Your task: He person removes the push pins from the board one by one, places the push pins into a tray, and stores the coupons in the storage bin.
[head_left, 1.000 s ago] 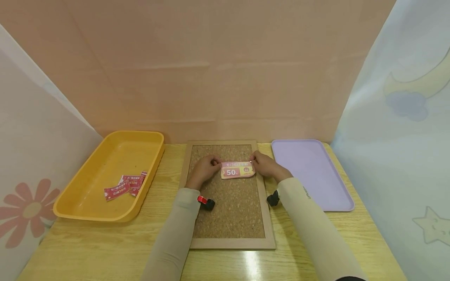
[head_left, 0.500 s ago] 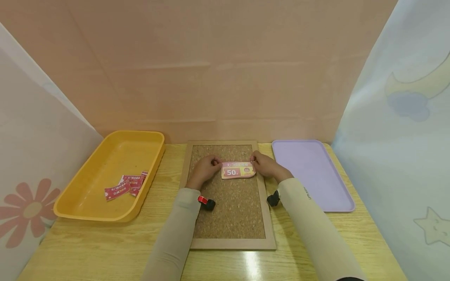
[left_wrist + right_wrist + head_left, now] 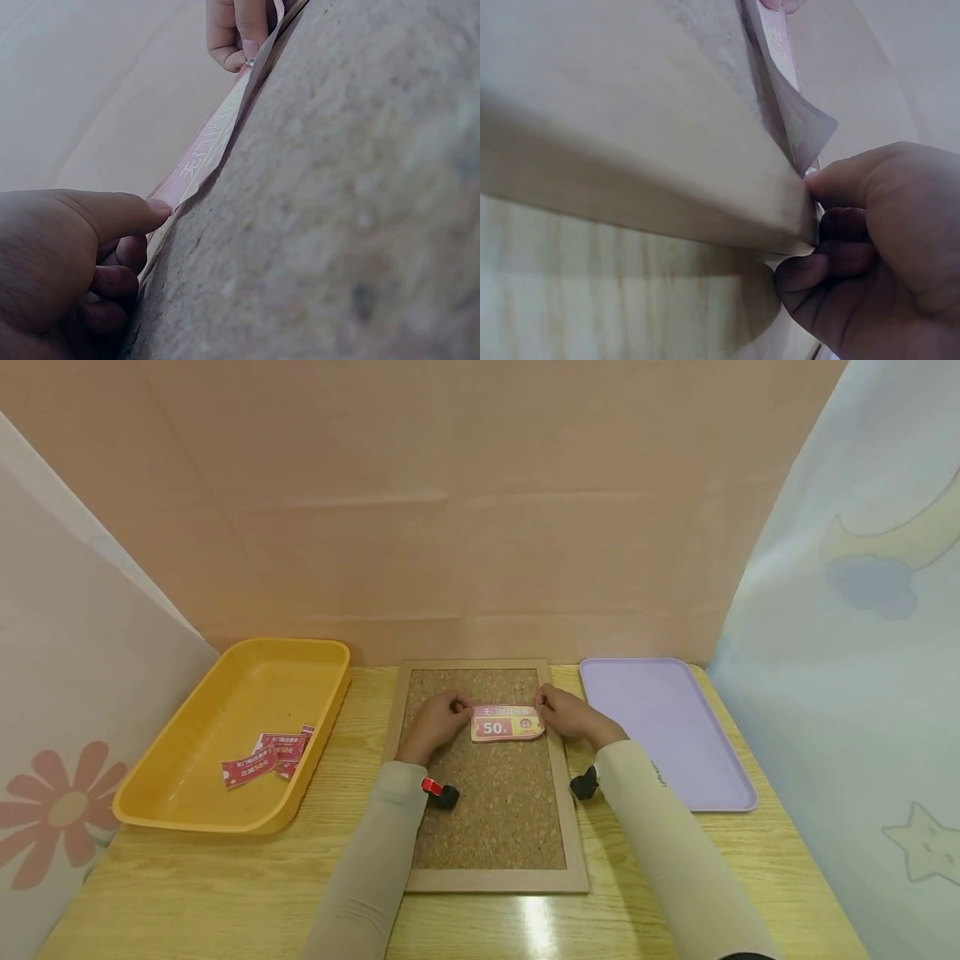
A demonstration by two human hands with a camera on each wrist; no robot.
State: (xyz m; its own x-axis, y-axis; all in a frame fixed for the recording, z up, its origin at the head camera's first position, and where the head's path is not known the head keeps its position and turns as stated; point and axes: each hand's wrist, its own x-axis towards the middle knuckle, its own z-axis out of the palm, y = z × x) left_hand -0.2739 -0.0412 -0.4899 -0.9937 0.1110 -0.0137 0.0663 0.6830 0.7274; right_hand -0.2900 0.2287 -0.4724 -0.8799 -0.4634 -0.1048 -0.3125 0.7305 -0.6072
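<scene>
A pink and yellow paper coupon (image 3: 507,723) printed with "50" lies across the upper part of a wood-framed cork board (image 3: 495,818). My left hand (image 3: 435,725) pinches its upper left corner, thumb on the printed face and the other fingers curled, as the left wrist view shows. At the upper right corner, by the frame, my right hand (image 3: 567,713) grips the coupon between thumb and curled fingers. A small shiny metal piece (image 3: 250,63) shows under that thumb in the left wrist view. In the right wrist view the coupon's lower corner (image 3: 814,131) curls up off the board.
An orange tray (image 3: 198,768) at the left holds several red coupons (image 3: 251,768). To the board's right lies a flat lilac tray (image 3: 652,693). A brown sheet (image 3: 450,527) stands behind the wooden table (image 3: 225,893), with printed sheets on both sides.
Almost nothing has moved. Both hands keep their hold at the coupon's upper corners, with only slight shifts of the right fingers.
</scene>
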